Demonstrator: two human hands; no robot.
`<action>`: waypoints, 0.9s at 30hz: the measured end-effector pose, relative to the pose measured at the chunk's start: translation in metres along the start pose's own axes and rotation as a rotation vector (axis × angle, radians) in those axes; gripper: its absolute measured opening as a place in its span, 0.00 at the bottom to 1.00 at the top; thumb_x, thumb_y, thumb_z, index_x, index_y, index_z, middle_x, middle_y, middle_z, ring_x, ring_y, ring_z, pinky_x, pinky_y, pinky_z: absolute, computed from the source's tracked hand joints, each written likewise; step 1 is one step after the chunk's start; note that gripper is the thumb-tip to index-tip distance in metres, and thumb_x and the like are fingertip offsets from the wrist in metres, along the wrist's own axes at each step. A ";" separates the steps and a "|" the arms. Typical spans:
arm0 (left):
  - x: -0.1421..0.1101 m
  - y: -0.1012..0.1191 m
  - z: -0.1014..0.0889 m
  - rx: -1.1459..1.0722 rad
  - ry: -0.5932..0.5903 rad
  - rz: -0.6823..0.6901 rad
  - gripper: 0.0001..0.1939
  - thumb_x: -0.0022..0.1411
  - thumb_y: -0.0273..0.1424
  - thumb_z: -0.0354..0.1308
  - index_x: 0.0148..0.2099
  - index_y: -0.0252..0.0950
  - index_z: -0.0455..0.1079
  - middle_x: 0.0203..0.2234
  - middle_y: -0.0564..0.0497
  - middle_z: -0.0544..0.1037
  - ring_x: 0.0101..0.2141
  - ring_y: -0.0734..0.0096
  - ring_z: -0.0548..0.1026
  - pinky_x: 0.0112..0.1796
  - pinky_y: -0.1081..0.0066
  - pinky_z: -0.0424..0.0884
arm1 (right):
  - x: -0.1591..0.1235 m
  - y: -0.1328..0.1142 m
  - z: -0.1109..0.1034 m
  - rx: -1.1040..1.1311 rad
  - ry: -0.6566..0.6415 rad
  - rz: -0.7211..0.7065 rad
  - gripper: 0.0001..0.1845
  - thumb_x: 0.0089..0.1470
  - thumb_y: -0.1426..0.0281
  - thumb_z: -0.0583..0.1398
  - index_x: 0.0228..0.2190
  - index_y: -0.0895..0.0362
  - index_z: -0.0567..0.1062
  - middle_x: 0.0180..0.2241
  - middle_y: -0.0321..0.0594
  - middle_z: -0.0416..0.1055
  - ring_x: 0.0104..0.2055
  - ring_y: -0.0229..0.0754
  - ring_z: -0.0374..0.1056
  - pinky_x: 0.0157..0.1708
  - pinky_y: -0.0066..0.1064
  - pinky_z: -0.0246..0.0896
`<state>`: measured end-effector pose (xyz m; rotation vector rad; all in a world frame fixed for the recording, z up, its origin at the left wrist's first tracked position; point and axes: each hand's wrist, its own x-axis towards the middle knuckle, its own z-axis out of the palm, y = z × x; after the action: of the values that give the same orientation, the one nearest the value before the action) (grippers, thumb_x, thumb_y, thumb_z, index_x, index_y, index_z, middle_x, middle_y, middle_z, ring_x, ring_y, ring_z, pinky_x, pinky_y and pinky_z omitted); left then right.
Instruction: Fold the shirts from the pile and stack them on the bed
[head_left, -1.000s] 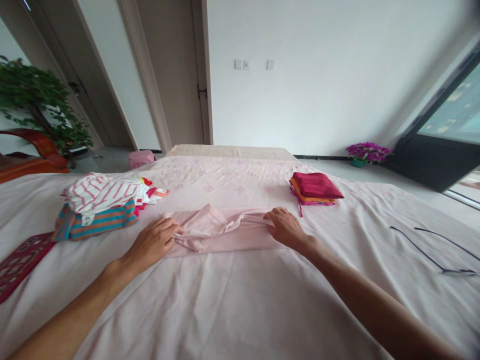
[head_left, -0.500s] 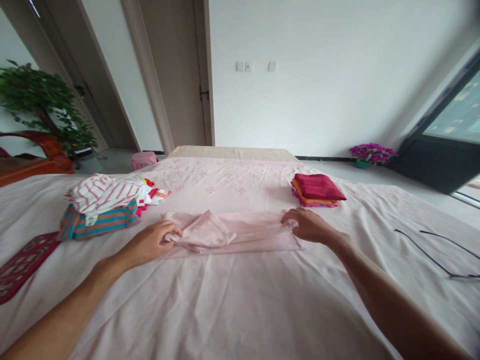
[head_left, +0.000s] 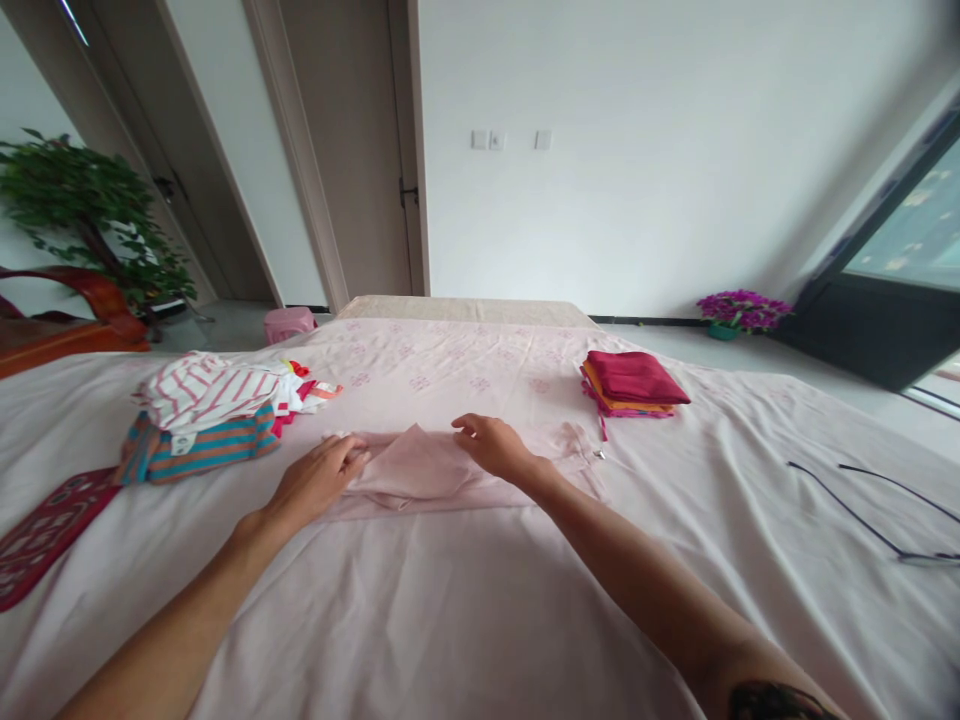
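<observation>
A pale pink garment (head_left: 420, 465), folded into a long strip, lies crosswise on the bed in front of me. A loose, pointed flap of it rests over the left half. My left hand (head_left: 322, 470) is at the strip's left end, with fingers and thumb closed on the cloth. Over the middle, near the flap's right side, is my right hand (head_left: 495, 447); its fingers are a little bent and apart, with nothing seen in them. The right end of the garment is bunched, and a small shiny piece (head_left: 599, 455) shows there.
Left of the garment sits a heap of striped clothes (head_left: 206, 395), with a dark red patterned strip (head_left: 52, 530) beside it. A folded stack (head_left: 636, 378), dark red on top, stands to the right. Glasses (head_left: 900, 545) lie on the sheet at far right.
My right hand has let go of the garment's right end and moved left over its middle. My left hand stays at the left end, its fingers slightly shifted.
</observation>
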<state>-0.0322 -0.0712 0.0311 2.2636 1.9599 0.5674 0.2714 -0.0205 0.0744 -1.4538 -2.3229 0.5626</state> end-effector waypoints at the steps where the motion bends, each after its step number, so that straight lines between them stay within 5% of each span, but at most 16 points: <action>1: 0.000 0.000 0.002 0.025 0.007 0.006 0.20 0.67 0.43 0.45 0.53 0.41 0.69 0.46 0.47 0.77 0.48 0.61 0.73 0.46 0.66 0.67 | 0.008 -0.008 0.007 0.007 -0.002 0.012 0.20 0.61 0.59 0.54 0.51 0.51 0.74 0.46 0.39 0.77 0.46 0.44 0.72 0.43 0.31 0.62; 5: 0.000 0.005 0.006 0.154 -0.015 -0.004 0.23 0.68 0.42 0.45 0.62 0.44 0.64 0.52 0.44 0.74 0.50 0.58 0.73 0.44 0.64 0.68 | 0.031 -0.032 0.035 0.010 0.029 0.062 0.26 0.60 0.50 0.54 0.53 0.50 0.70 0.43 0.38 0.78 0.45 0.45 0.72 0.42 0.33 0.61; 10: 0.000 0.003 0.008 0.206 -0.024 -0.026 0.23 0.69 0.44 0.43 0.61 0.47 0.66 0.52 0.43 0.73 0.49 0.58 0.73 0.43 0.64 0.68 | 0.039 -0.033 0.054 -0.128 0.054 0.114 0.16 0.64 0.58 0.50 0.45 0.49 0.73 0.42 0.40 0.78 0.44 0.45 0.73 0.40 0.33 0.59; 17: -0.002 0.012 -0.002 0.294 0.023 -0.075 0.22 0.67 0.42 0.47 0.57 0.41 0.70 0.47 0.42 0.76 0.43 0.57 0.76 0.41 0.62 0.69 | 0.031 -0.027 0.043 -0.222 0.093 0.087 0.17 0.65 0.62 0.49 0.51 0.52 0.69 0.44 0.44 0.76 0.45 0.46 0.72 0.42 0.35 0.59; 22: -0.010 0.033 -0.002 0.239 0.182 0.130 0.18 0.68 0.35 0.48 0.56 0.40 0.69 0.45 0.46 0.76 0.45 0.62 0.74 0.46 0.66 0.68 | 0.015 -0.039 0.037 -0.231 0.253 -0.045 0.21 0.64 0.65 0.51 0.58 0.51 0.62 0.51 0.44 0.71 0.51 0.47 0.67 0.46 0.37 0.59; 27: -0.011 0.032 0.013 0.181 0.096 0.107 0.18 0.67 0.31 0.48 0.55 0.43 0.70 0.46 0.49 0.75 0.45 0.66 0.75 0.41 0.70 0.70 | 0.000 -0.039 0.046 -0.227 0.059 -0.004 0.29 0.63 0.60 0.52 0.62 0.53 0.56 0.49 0.49 0.73 0.46 0.51 0.72 0.43 0.40 0.61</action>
<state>0.0008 -0.0851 0.0267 2.5065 2.0201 0.5391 0.2187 -0.0431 0.0540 -1.5401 -2.4055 0.2568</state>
